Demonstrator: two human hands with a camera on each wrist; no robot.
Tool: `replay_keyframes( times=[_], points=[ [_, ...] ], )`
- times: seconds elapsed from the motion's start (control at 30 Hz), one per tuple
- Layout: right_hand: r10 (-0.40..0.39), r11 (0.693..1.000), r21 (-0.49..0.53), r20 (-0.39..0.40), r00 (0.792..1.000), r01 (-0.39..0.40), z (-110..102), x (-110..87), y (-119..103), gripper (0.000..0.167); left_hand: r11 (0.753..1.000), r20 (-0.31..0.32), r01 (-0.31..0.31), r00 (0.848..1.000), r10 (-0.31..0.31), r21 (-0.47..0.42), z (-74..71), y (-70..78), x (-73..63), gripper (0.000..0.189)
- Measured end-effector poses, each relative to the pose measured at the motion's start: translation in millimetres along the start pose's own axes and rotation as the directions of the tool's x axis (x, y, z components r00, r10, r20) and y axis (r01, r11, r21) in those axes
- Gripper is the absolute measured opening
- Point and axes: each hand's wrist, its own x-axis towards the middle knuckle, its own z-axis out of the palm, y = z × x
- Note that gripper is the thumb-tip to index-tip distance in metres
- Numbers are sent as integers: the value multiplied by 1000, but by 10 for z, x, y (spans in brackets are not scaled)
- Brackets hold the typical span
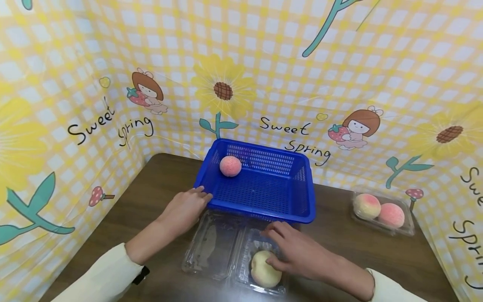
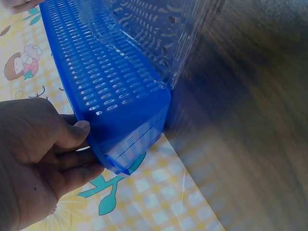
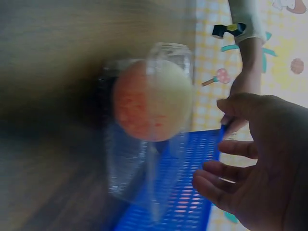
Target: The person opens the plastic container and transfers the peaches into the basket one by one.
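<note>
My left hand (image 1: 187,209) grips the left front rim of a blue plastic basket (image 1: 256,213), its thumb and fingers on either side of the edge in the left wrist view. One pink peach (image 1: 230,166) lies in the basket's back left corner. In front stands a clear plastic clamshell box with its lid (image 1: 211,247) folded open to the left. A pale yellow peach (image 1: 266,272) with a reddish side sits in the near end of its tray. Above that tray hovers my right hand (image 1: 298,251), fingers apart and loosely bent, holding nothing; in the right wrist view it is apart from the peach.
At the right of the dark wooden table (image 1: 332,256) rests another clear plastic box (image 1: 409,228) with two peaches in it. A yellow checked cloth (image 1: 241,42) with printed flowers and figures rises behind the table and along both sides.
</note>
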Motion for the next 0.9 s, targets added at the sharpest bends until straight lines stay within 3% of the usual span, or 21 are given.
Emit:
replay_keyframes(
  times=[0.1, 0.23, 0.6, 0.9],
  points=[
    [44, 998, 48, 86, 995, -48, 74, -63, 21, 64, 1000, 1, -1, 1000, 1, -1, -1, -4, 0, 32],
    [71, 991, 101, 167, 983, -89, 141, -113, 51, 67, 1000, 17, -1, 1000, 1, 5, -9, -1, 7, 33],
    [6, 989, 148, 144, 990, -28, 139, -145, 117, 42, 999, 28, -14, 1000, 13, 36, -10, -3, 12, 34],
    [36, 986, 151, 187, 982, -64, 105, -105, 153, 51, 999, 28, -11, 1000, 10, 41, 3, 1, 23, 31]
  ],
)
